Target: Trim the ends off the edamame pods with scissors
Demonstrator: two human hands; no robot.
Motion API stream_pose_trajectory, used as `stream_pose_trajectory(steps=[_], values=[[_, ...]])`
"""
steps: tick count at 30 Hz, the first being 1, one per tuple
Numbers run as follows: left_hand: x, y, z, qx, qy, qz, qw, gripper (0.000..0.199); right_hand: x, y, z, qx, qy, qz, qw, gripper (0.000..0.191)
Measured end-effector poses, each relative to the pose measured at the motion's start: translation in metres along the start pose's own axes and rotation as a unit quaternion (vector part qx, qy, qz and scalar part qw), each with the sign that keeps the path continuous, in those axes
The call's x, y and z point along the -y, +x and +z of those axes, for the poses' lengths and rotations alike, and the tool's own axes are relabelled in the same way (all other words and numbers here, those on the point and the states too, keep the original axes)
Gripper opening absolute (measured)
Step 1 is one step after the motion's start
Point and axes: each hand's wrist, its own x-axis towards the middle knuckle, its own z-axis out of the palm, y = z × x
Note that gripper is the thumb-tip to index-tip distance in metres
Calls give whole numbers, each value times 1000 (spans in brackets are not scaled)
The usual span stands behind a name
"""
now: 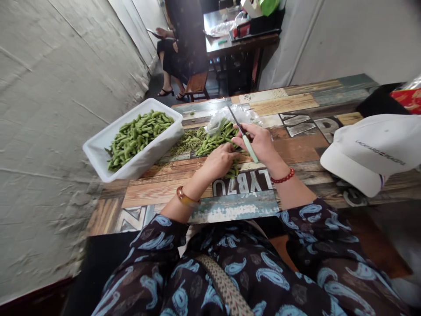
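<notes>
My right hand (259, 142) is closed around a knife (248, 147) with a pale green handle, its dark blade slanting up and away to the left. Beside it, my left hand (219, 162) has its fingers bent together over the table; whatever lies between the fingertips is hidden. Green edamame pods (210, 144) are heaped just beyond both hands, partly spilling from a clear plastic bag (226, 116). Several loose pods (233, 169) lie under my hands. Small green trimmings (187, 142) are scattered left of the heap.
A white plastic tub (131, 169) of edamame pods (141, 134) stands at the left of the patterned wooden table (158, 191). A white cap (371, 151) lies at the right. Beyond the table, a person (187, 39) sits near another table (243, 46). A wall rises on the left.
</notes>
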Motion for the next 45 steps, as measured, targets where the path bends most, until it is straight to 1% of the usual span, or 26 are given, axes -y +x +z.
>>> stream_pose_trajectory(steps=[3,4,6,8,10,11,12,13,15,16,17,19,22,25,30,32,35,38,41,43,45], values=[[1,1,3,32,54,12,998,31,0,0,0,-2,-5,-5,1000,44],[3,-1,3,26,51,4,998,30,0,1,0,-2,-8,-5,1000,43],[7,-6,1,-4,18,-19,1000,26,0,1,-1,-4,-10,-4,1000,43],[13,-14,-2,-52,-42,-58,996,21,0,1,-1,-7,-8,-4,1000,43],[17,-23,-6,-104,-123,-117,980,15,-1,1,-2,-10,-4,-7,1000,43],[19,-27,-9,-124,-177,-153,964,12,-1,1,-2,-11,-1,-9,1000,42],[19,-31,-11,-139,-239,-187,942,10,-1,1,-2,-11,1,-10,1000,42],[19,-34,-15,-150,-306,-217,915,13,-1,1,-1,-9,2,-10,1000,41],[18,-40,-22,-165,-429,-253,851,28,1,-1,1,3,0,-7,1000,41],[17,-41,-25,-171,-476,-260,823,36,2,-2,3,14,-2,-9,1000,41],[16,-43,-28,-174,-510,-262,800,43,4,-4,6,27,-4,-12,1000,41],[16,-46,-31,-170,-554,-267,770,49,7,-8,12,65,-7,-33,997,39],[19,-48,-31,-155,-594,-272,741,43,11,-14,22,115,-24,-64,991,35],[21,-51,-28,-157,-627,-257,719,38,10,-17,27,128,-34,-69,989,34],[17,-54,-28,-156,-657,-231,700,37,5,-16,24,100,-26,-32,994,43],[15,-54,-29,-156,-661,-229,698,37,7,-16,23,108,-7,-12,994,46],[14,-54,-29,-151,-665,-227,696,39,10,-18,25,139,23,9,990,47],[13,-55,-27,-153,-667,-229,693,35,12,-22,28,167,17,-12,986,47],[13,-56,-26,-186,-655,-232,694,32,13,-24,31,172,-13,-51,984,46],[13,-56,-26,-211,-640,-229,702,30,13,-25,31,175,-33,-64,982,48],[14,-55,-25,-219,-625,-223,716,29,14,-26,30,186,-49,-70,979,52]])
